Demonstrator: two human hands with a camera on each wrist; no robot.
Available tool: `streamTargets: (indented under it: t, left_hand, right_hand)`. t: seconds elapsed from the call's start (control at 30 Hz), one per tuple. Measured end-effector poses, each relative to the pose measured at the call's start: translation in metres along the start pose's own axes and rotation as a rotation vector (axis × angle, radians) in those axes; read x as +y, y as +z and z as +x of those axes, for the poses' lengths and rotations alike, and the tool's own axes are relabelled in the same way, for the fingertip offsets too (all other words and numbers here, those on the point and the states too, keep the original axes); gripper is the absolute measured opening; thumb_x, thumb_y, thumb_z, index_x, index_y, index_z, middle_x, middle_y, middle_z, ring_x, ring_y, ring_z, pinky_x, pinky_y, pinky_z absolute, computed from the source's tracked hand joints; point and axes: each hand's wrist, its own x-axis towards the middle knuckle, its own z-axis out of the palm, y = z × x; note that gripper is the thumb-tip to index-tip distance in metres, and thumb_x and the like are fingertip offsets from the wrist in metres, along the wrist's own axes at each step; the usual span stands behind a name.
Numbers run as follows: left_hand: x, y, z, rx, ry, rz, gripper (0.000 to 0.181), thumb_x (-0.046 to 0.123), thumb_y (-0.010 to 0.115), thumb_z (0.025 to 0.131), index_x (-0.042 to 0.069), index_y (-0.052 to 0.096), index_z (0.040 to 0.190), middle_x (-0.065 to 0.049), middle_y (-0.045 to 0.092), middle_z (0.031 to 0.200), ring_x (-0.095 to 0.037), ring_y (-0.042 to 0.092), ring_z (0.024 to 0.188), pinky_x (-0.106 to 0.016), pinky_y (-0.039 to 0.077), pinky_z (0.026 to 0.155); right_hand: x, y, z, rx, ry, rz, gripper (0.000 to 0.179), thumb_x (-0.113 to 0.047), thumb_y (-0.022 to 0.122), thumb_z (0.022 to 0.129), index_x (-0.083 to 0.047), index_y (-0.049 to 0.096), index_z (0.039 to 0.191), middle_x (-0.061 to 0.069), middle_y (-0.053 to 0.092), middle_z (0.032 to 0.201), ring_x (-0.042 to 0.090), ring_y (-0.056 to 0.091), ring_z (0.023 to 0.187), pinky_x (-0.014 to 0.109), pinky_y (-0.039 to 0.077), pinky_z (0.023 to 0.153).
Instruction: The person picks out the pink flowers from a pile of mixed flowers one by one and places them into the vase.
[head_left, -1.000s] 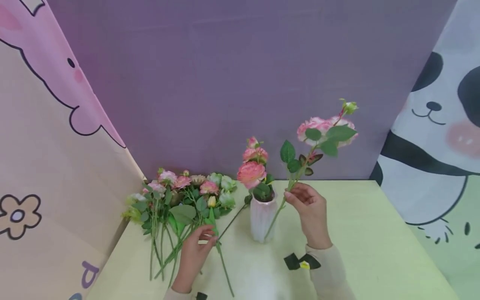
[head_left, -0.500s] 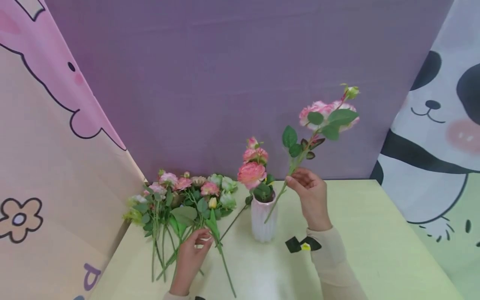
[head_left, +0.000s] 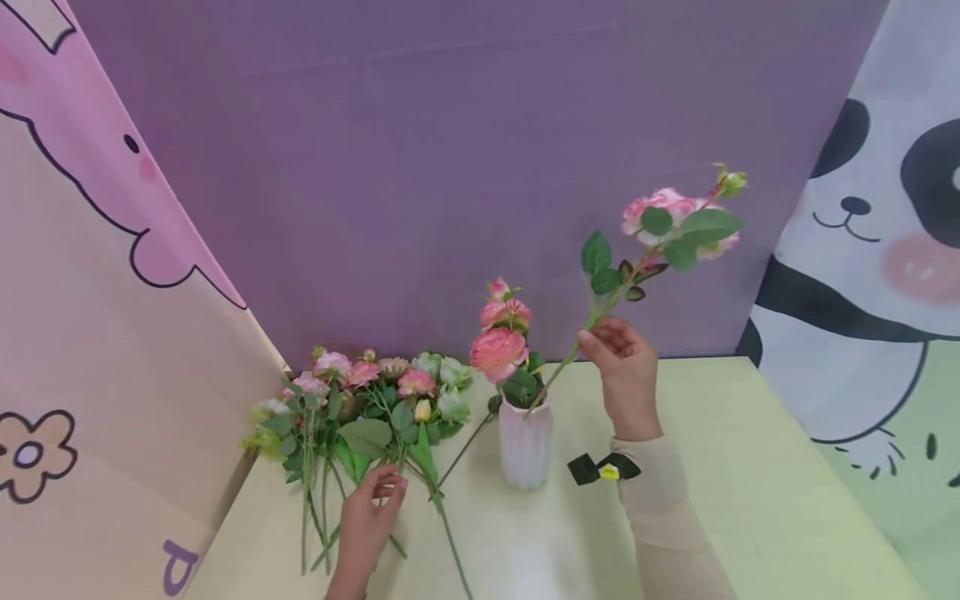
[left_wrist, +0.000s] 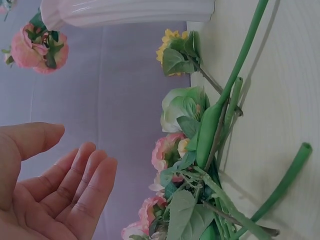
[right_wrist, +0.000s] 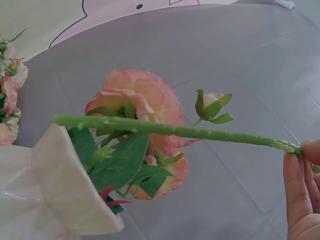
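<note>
My right hand (head_left: 628,379) pinches the green stem (right_wrist: 200,132) of a pink-and-white artificial flower (head_left: 670,201), which leans up to the right. The stem's cut end is at the mouth of a white ribbed vase (head_left: 525,450); whether it touches the rim I cannot tell. Coral-pink flowers (head_left: 498,354) stand in the vase. My left hand (head_left: 369,517) has loosely bent fingers with nothing between them, as the left wrist view shows. It hovers by a pile of flowers (head_left: 416,383), near a yellow tulip (head_left: 423,410) with a green stem.
The pile of pink, green and white flowers lies at the table's back left, stems toward me. A dark stem (head_left: 467,450) lies between pile and vase. Behind the pale table (head_left: 750,500) rises a purple backdrop (head_left: 450,167). A panda-printed panel (head_left: 862,333) borders the right.
My right hand has raised the flower, bringing its stem end up from beside the vase's lower body to its mouth. My left hand has drawn left, away from the tulip stem.
</note>
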Motion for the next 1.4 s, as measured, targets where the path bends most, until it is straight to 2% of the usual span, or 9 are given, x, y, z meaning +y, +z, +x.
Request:
streamTargets:
  t: [0.2,0.3,0.43,0.63,0.7,0.9,1.13,1.3,1.4]
  left_hand:
    - [-0.004,-0.003,0.004,-0.003,-0.046,0.035,0.022,0.012,0.064,0.089,0.005,0.063,0.110,-0.007,0.068,0.097,-0.017,0.063,0.084,-0.023,0.051,0.063]
    - [-0.006,-0.005,0.005,0.002,-0.029,0.045,0.022,0.010,0.063,0.089,0.003,0.063,0.110,-0.008,0.068,0.097,-0.018,0.063,0.084,-0.025,0.051,0.064]
    - [-0.008,-0.005,0.001,-0.001,-0.039,0.038,0.021,0.010,0.063,0.089,0.003,0.064,0.109,-0.008,0.068,0.095,-0.018,0.063,0.082,-0.025,0.051,0.064]
    - [-0.013,-0.004,-0.004,-0.039,-0.051,0.043,0.019,0.010,0.061,0.090,0.002,0.064,0.107,-0.010,0.068,0.097,-0.018,0.062,0.083,-0.027,0.053,0.064]
    - [-0.015,-0.005,-0.002,-0.034,-0.048,0.051,0.018,0.009,0.061,0.089,0.003,0.065,0.105,-0.009,0.068,0.097,-0.018,0.063,0.084,-0.025,0.053,0.065]
    - [-0.014,-0.007,0.009,0.008,0.020,0.063,0.017,0.011,0.061,0.090,0.004,0.066,0.104,-0.008,0.068,0.095,-0.021,0.064,0.084,-0.028,0.053,0.065]
    - [-0.018,-0.006,0.006,-0.021,-0.032,0.071,0.018,0.010,0.062,0.089,0.003,0.065,0.106,-0.009,0.068,0.098,-0.018,0.063,0.083,-0.027,0.049,0.065]
    - [-0.017,-0.006,0.009,-0.023,-0.052,0.080,0.019,0.012,0.060,0.091,0.004,0.065,0.108,-0.009,0.068,0.099,-0.018,0.063,0.084,-0.028,0.049,0.065]
    - [-0.017,-0.006,0.012,-0.029,-0.077,0.074,0.021,0.013,0.059,0.092,0.003,0.064,0.109,-0.008,0.068,0.099,-0.017,0.062,0.084,-0.028,0.049,0.065]
  right_hand:
    - [0.002,0.003,0.001,0.019,-0.022,0.020,0.030,0.020,0.060,0.079,-0.010,0.064,0.086,0.001,0.066,0.076,0.011,0.063,0.068,0.023,0.056,0.065]
    - [0.002,0.004,0.002,0.011,-0.039,0.030,0.030,0.019,0.061,0.079,-0.009,0.064,0.087,0.001,0.066,0.078,0.011,0.063,0.069,0.023,0.056,0.067]
    - [0.005,0.003,-0.001,0.011,-0.048,0.005,0.030,0.020,0.061,0.079,-0.009,0.064,0.087,0.001,0.066,0.077,0.010,0.062,0.068,0.022,0.056,0.066]
    - [0.011,-0.003,-0.010,-0.001,-0.020,-0.107,0.031,0.018,0.062,0.078,-0.012,0.064,0.086,-0.002,0.067,0.076,0.008,0.062,0.066,0.021,0.055,0.063]
    - [0.013,-0.004,-0.012,-0.012,-0.016,-0.153,0.029,0.017,0.064,0.079,-0.011,0.064,0.086,-0.003,0.067,0.076,0.008,0.062,0.067,0.021,0.055,0.063]
    - [0.017,-0.003,-0.010,-0.044,-0.022,-0.216,0.023,0.011,0.066,0.080,-0.010,0.062,0.089,-0.004,0.066,0.079,0.008,0.062,0.070,0.022,0.055,0.067]
    - [0.030,-0.006,-0.018,-0.029,0.042,-0.280,0.018,0.011,0.068,0.079,0.000,0.059,0.092,-0.004,0.066,0.077,0.007,0.063,0.070,0.023,0.056,0.068]
    - [0.039,-0.006,-0.021,-0.026,0.039,-0.332,0.021,0.008,0.069,0.080,0.010,0.057,0.097,-0.007,0.065,0.077,0.006,0.063,0.071,0.022,0.055,0.069]
    - [0.044,-0.006,-0.021,-0.034,0.046,-0.381,0.022,0.007,0.069,0.080,0.011,0.058,0.098,-0.010,0.065,0.077,0.005,0.063,0.072,0.020,0.054,0.068]
